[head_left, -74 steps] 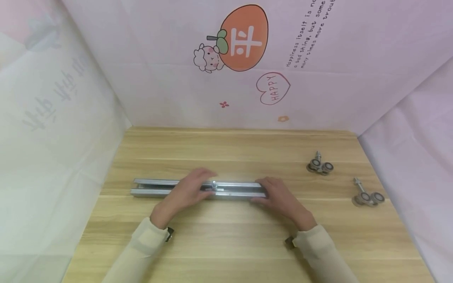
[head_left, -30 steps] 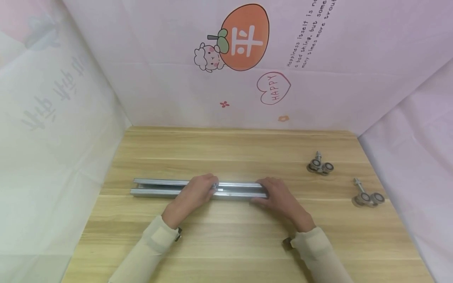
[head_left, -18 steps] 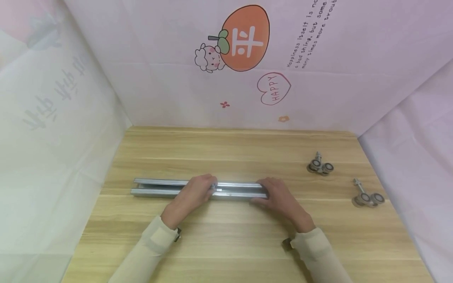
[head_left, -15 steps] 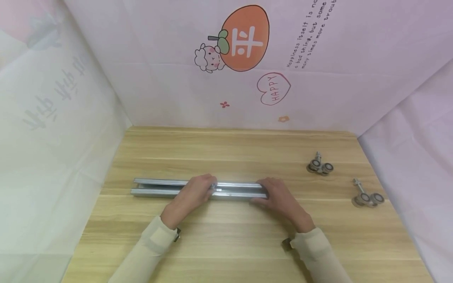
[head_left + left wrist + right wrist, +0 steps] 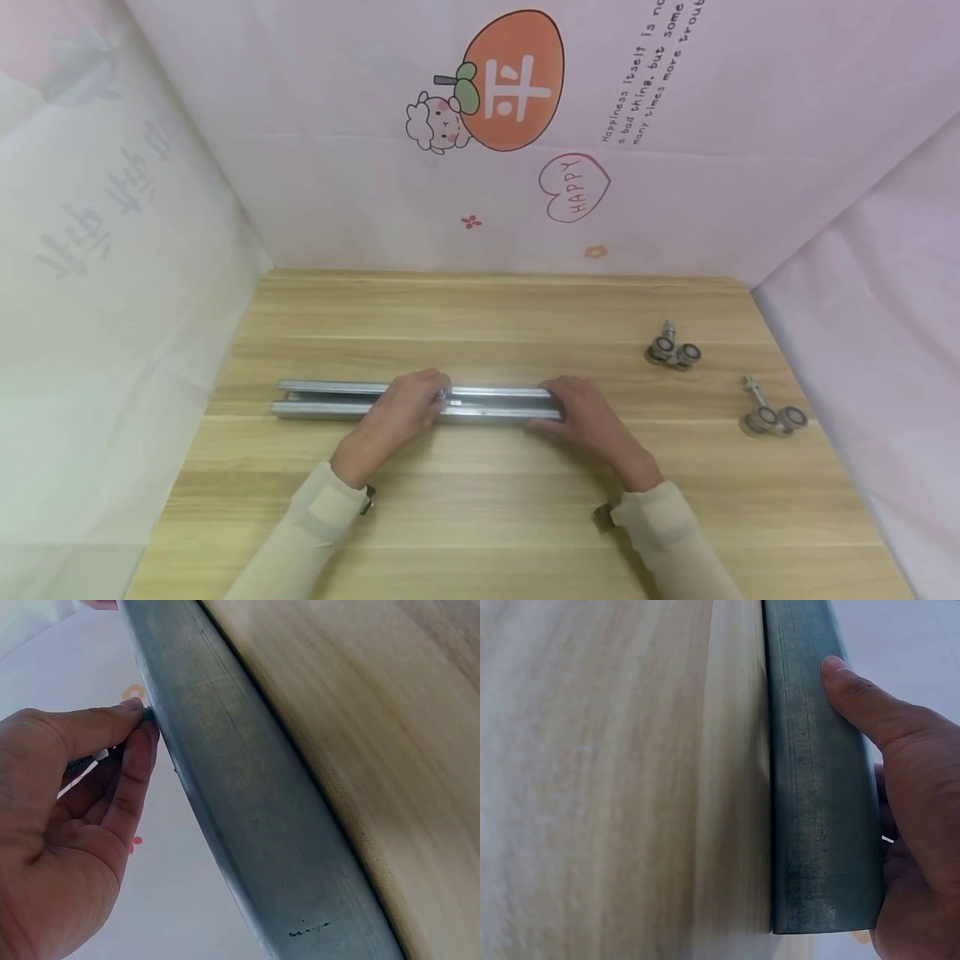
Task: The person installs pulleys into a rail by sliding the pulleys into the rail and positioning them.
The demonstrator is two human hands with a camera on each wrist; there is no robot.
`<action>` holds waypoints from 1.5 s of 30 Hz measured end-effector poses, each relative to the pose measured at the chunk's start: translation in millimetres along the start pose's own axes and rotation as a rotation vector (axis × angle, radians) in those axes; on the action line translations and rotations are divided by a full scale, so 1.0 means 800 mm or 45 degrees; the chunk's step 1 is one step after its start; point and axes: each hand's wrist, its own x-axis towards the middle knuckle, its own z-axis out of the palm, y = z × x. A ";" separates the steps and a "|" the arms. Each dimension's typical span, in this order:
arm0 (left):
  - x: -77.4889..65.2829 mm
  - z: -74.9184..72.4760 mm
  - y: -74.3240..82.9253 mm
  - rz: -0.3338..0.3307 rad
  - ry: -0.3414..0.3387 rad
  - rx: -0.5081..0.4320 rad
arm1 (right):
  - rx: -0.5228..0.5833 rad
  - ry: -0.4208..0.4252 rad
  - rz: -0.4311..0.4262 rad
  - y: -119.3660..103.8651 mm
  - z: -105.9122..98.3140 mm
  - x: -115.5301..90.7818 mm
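A silver metal rail (image 5: 491, 413), slotted along its top, lies left to right across the wooden table. My left hand (image 5: 401, 408) is at the middle of the rail. Thumb and fingers pinch the threaded stem of a bolt (image 5: 148, 714) that stands up out of the slot; whatever it is fixed to below is hidden inside the rail. At the rail's right end, my right hand (image 5: 588, 417) grips it, the thumb (image 5: 859, 694) pressed along the near side wall and the fingers on the far side.
Two metal roller trolleys with upright bolts rest on the right of the table: one farther back (image 5: 672, 352), the other nearer the right edge (image 5: 774, 418). White printed cloth (image 5: 360, 200) walls off the back and both sides of the table (image 5: 480, 517).
The left hand was spread around the bolt at first, then its fingers closed on it. Bolt and hand have since slid very slightly left. The right hand keeps its grip; the whole view shifts a little.
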 end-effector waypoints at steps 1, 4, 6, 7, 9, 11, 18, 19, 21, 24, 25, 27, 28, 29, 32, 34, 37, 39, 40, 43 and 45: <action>0.000 0.000 -0.001 0.002 0.006 -0.004 | 0.000 0.000 0.003 0.000 0.000 0.000; -0.001 -0.001 -0.002 0.006 0.020 -0.011 | 0.008 0.001 0.008 0.001 0.001 0.001; -0.001 -0.001 -0.003 0.003 0.023 -0.008 | 0.014 0.000 0.011 0.001 0.001 0.002; -0.001 -0.001 -0.004 0.003 0.024 -0.008 | 0.015 0.000 0.012 0.001 0.001 0.002; -0.002 -0.002 -0.005 0.001 0.028 -0.018 | 0.015 0.001 0.013 0.000 0.001 0.003; -0.003 -0.002 -0.006 0.001 0.037 -0.025 | 0.015 0.003 0.011 0.000 0.001 0.003; -0.008 -0.004 -0.012 -0.012 0.059 -0.030 | 0.014 0.010 0.004 0.000 0.003 0.003; -0.009 -0.004 -0.013 -0.013 0.061 -0.030 | 0.016 0.007 0.009 0.000 0.003 0.003; -0.010 -0.005 -0.014 -0.015 0.067 -0.034 | 0.015 -0.001 0.020 0.000 0.003 0.003; -0.012 -0.005 -0.016 -0.014 0.079 -0.038 | 0.017 -0.009 0.029 0.001 0.002 0.002; -0.013 -0.006 -0.016 -0.017 0.080 -0.038 | 0.019 -0.009 0.030 0.001 0.002 0.002; -0.014 -0.006 -0.017 -0.024 0.080 -0.033 | 0.019 -0.010 0.033 0.001 0.002 0.002; -0.015 -0.007 -0.018 -0.030 0.080 -0.029 | 0.020 -0.010 0.034 0.001 0.002 0.002; -0.015 -0.008 -0.018 -0.035 0.080 -0.027 | 0.020 -0.010 0.037 0.001 0.002 0.002; -0.017 -0.010 -0.020 -0.053 0.074 -0.020 | 0.017 -0.004 0.033 0.000 0.002 0.002; -0.018 -0.011 -0.021 -0.059 0.067 -0.023 | 0.016 0.004 0.031 0.000 0.002 0.001; -0.020 -0.011 -0.024 -0.066 0.063 -0.031 | 0.010 0.010 0.036 0.000 0.003 0.001; -0.022 -0.012 -0.026 -0.075 0.063 -0.032 | 0.004 0.014 0.031 0.000 0.004 0.001; -0.023 -0.012 -0.027 -0.077 0.066 -0.030 | 0.002 0.013 0.030 0.000 0.004 0.000; -0.028 -0.014 -0.032 -0.086 0.079 -0.023 | 0.004 0.013 0.029 0.000 0.004 0.000; -0.031 -0.016 -0.036 -0.086 0.094 -0.019 | 0.005 0.014 0.034 0.001 0.004 -0.001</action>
